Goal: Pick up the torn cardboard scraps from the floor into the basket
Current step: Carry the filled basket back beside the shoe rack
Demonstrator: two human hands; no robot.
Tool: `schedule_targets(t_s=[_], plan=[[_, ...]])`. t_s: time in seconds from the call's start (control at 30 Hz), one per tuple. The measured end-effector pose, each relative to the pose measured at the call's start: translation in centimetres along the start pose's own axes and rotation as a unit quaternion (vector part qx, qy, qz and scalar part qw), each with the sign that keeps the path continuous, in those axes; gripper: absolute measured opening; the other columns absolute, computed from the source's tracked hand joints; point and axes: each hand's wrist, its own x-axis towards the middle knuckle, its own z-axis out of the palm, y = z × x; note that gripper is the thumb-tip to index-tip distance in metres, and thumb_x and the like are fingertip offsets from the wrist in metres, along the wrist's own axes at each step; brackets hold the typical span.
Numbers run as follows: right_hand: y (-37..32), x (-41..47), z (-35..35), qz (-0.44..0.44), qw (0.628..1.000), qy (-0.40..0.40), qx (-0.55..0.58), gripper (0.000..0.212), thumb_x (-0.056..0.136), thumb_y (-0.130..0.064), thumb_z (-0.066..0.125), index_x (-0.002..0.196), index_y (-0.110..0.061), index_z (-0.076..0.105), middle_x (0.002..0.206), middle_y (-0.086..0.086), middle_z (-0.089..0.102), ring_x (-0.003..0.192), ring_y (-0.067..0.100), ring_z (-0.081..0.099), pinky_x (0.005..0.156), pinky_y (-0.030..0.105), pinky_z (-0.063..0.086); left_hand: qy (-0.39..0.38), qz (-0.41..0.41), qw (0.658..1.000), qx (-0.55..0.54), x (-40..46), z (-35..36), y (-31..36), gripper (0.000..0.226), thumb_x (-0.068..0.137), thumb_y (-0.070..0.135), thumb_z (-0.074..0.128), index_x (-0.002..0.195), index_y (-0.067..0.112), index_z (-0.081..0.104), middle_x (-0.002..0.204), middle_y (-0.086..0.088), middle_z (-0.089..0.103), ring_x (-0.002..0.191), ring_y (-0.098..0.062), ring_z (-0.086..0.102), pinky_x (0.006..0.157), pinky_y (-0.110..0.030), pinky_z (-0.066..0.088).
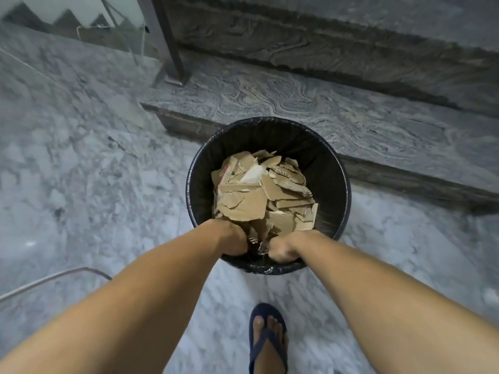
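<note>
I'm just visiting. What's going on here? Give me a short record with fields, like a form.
container: black basket lined with a bag, standing on marble floor
contents: torn cardboard scraps, piled inside
left hand: inside the near rim, fingers hidden
right hand: inside the near rim, fingers hidden
scraps on visible floor: none seen
nearby: stone step behind the basket; foot in blue sandal

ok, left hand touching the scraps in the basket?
Touching. The head view shows the left hand inside the basket at its near rim, fingers buried among the scraps, no gap visible.
</note>
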Motion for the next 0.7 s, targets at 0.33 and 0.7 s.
schedule_targets(t_s=[0.33, 0.7], plan=[[4.6, -4.4, -4.7, 0.032, 0.929, 0.339, 0.145, 0.021, 0.08, -0.004, 0.05, 0.088, -0.018, 0.064, 0.097, 0.006, 0.064, 0.094, 0.027, 0.062, 0.079, 0.037, 0.052, 0.027, -0.006, 0.998, -0.047, -0.9, -4.9, -2.4, 0.032, 0.081, 0.03, 0.056, 0.107, 0.013, 0.063, 0.111, -0.011, 0.065, 0.092, -0.024, 0.059, 0.076, -0.027, 0.047], [8.8, -7.1, -4.9, 0.164, 0.852, 0.413, 0.277, 0.075, 0.081, -0.008, 0.065, 0.143, -0.021, 0.025, 0.128, 0.015, 0.049, 0.091, 0.03, 0.058, 0.062, 0.031, 0.041, 0.197, -0.189, 0.958, -0.085, -1.4, -10.5, -6.6, 0.066, 0.087, 0.028, 0.056, 0.14, 0.007, 0.024, 0.133, -0.017, 0.039, 0.123, -0.033, 0.043, 0.098, -0.041, 0.042]])
